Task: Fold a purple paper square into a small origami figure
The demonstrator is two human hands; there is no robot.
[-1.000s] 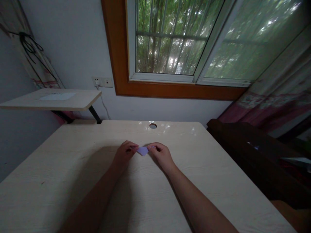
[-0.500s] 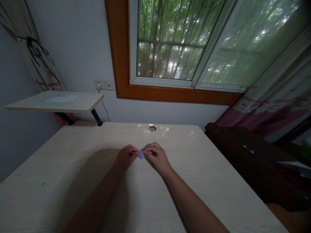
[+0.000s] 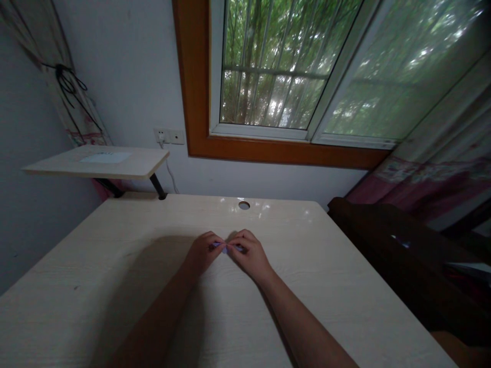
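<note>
A small piece of purple paper [image 3: 225,250] is pinched between my two hands, just above or on the pale wooden desk [image 3: 245,312]; I cannot tell if it touches the surface. My left hand [image 3: 202,251] grips its left side with thumb and fingertips. From the other side, my right hand [image 3: 248,249] holds it the same way. The fingertips of both hands nearly meet in the middle. Most of the paper is hidden behind the fingers, and its folded shape is hard to make out.
At the back left a raised shelf [image 3: 141,166] on black legs carries a white sheet [image 3: 105,157]. A round cable hole [image 3: 244,205] lies near the desk's back edge. Beyond the desk's right side stands dark brown furniture [image 3: 368,235]. A window [image 3: 276,76] is behind.
The fingertips have drawn closer together, and less of the purple paper shows between them. The whole view has shifted slightly, with things appearing a little further right.
</note>
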